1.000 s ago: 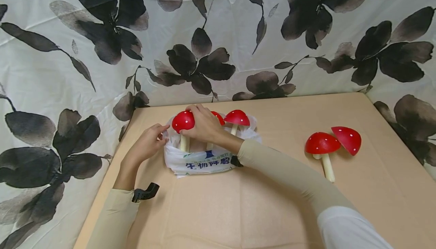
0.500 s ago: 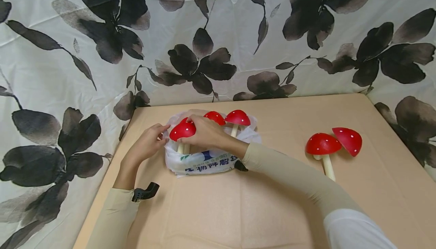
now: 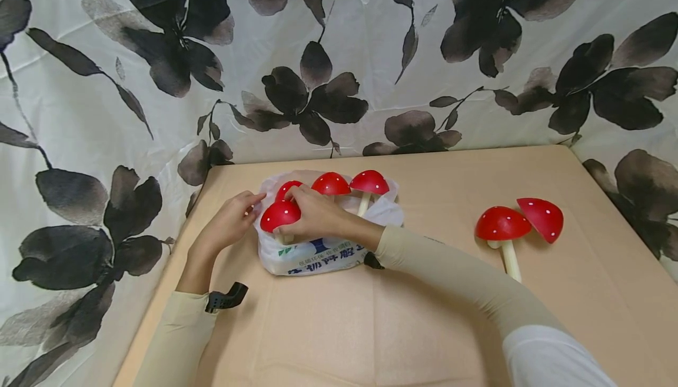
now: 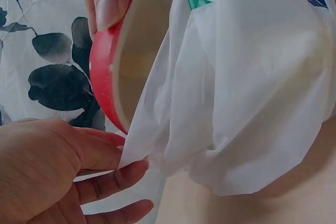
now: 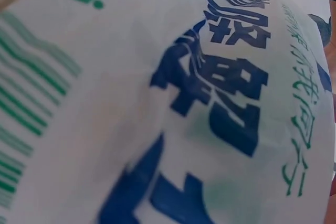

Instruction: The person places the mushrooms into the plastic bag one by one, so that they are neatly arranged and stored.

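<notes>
My left hand (image 3: 230,219) pinches the rim of a white plastic bag (image 3: 318,260) at its left side; in the left wrist view the bag's edge lies between thumb and finger. My right hand (image 3: 318,213) grips a toy mushroom (image 3: 279,216) by its red, white-spotted cap, over the near left part of the bag. That cap (image 4: 105,61) is tilted on edge in the left wrist view, its pale hollow underside showing. Behind it sit another red mushroom (image 3: 288,189), partly covered by the hand, and two more mushrooms. Printed plastic (image 5: 231,98) fills the right wrist view, hiding the right fingers.
Two more red-capped mushrooms lie together on the right of the table (image 3: 424,328), one with its stem (image 3: 511,260) toward me, the other cap (image 3: 542,217) tipped over. A floral cloth (image 3: 392,99) hangs behind the table.
My right hand has drawn the gripped mushroom toward me and slightly left, tilting it on the way. A second cap behind it has come into view. My left hand stays at the bag rim.
</notes>
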The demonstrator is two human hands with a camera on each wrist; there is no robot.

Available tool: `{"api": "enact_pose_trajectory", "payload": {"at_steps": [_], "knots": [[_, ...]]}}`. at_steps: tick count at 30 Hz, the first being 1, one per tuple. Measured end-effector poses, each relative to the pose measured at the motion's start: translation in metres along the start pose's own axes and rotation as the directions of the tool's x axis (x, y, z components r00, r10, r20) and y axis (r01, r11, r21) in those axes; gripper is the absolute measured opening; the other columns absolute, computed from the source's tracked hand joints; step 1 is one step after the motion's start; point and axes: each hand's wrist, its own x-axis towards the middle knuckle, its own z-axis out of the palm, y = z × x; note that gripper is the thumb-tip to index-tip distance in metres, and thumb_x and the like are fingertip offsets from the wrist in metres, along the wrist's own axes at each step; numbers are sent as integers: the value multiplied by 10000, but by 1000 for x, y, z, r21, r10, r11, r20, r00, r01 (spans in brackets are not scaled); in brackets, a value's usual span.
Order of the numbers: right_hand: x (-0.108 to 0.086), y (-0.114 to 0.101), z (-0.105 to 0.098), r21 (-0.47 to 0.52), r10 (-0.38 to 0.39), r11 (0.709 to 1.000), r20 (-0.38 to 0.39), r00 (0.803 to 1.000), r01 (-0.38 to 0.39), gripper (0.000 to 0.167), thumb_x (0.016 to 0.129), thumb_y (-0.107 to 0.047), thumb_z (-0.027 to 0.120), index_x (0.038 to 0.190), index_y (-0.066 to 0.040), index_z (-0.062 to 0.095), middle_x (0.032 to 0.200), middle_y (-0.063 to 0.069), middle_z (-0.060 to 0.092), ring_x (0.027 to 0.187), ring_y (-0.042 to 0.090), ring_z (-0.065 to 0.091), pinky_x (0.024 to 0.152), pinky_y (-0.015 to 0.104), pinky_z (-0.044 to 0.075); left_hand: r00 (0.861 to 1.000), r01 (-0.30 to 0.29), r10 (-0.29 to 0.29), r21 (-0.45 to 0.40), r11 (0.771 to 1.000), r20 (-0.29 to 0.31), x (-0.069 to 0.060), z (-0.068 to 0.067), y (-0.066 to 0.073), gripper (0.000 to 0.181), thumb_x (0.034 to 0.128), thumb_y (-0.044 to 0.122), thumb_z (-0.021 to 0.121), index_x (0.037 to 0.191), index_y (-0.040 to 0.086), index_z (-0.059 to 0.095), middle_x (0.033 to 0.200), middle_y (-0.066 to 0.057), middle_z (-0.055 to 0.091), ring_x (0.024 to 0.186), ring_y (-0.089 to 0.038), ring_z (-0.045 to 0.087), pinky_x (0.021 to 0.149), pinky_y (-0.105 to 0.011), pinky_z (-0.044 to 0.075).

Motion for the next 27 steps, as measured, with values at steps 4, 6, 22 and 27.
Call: {"api": "enact_pose_trajectory", "payload": {"at_steps": [4,6,22,27], "knots": [[0,2,3,68,-23,997,8,1000,22,809,751,-453,850,1398,-145,473,1297,3,589,1128,143,583,786,269,582,1000,8,-8,-4,1000,5,0,0,0,430,932,-31,635,1358,-71,594,1003,-152,631,875,-274,587,789,-424,586],[-1,4,3,101,-43,994,22,999,40,834,741,-424,876,1406,-136,465,1305,15,602,1149,163,597,795,262,580,1000,15,-15,-7,1000,6,0,0,0,427,934,-28,637,1357,-68,596,1010,-150,635,883,-274,591,789,-423,588],[-8,28,-29,120,-114,987,54,992,107,577,849,-271,828,1361,-105,621,1274,63,661,1079,189,664,792,207,567,1000,0,0,13,1000,-22,-1,-1,-3,380,928,-38,617,1307,-69,635,973,-148,634,876,-291,590,791,-442,561],[-21,38,-49,131,-80,989,77,994,69,504,882,-229,794,1340,-85,643,1251,85,663,1004,142,660,757,203,568,1000,14,-13,11,1000,-22,-1,-1,-4,377,931,-29,624,1305,-74,634,985,-157,642,899,-309,613,814,-475,572]]}}
